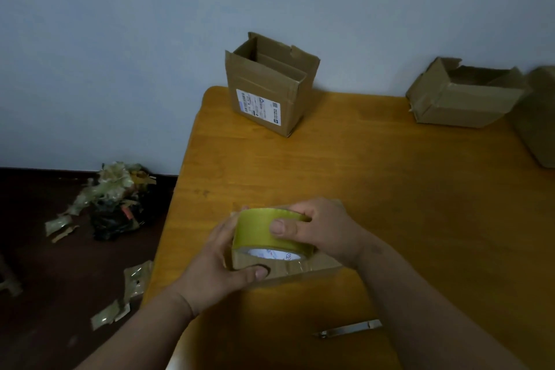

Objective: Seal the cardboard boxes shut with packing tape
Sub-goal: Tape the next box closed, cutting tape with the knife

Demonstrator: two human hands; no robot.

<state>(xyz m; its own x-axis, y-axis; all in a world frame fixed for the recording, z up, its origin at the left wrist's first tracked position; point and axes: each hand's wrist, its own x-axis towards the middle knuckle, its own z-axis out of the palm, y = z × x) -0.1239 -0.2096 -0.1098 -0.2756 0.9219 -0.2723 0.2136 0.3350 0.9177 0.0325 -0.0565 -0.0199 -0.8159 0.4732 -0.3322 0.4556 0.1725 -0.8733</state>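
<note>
A small flat cardboard box (312, 268) lies near the front left of the wooden table (390, 189). On top of it stands a yellowish roll of packing tape (258, 228). My right hand (324, 228) grips the roll from the right, thumb on its outer face. My left hand (219, 261) holds the box's left end, its thumb pressing on the box's near side beneath the roll. An open upright box (267, 90) with a white label stands at the table's back left. Another open box (462, 96) lies at the back right.
A metal blade or utility knife (350, 329) lies on the table near my right forearm. Part of a further box (537, 117) shows at the right edge. On the dark floor to the left lie a heap of crumpled tape and rubbish (117, 198) and scattered tape scraps (135, 279).
</note>
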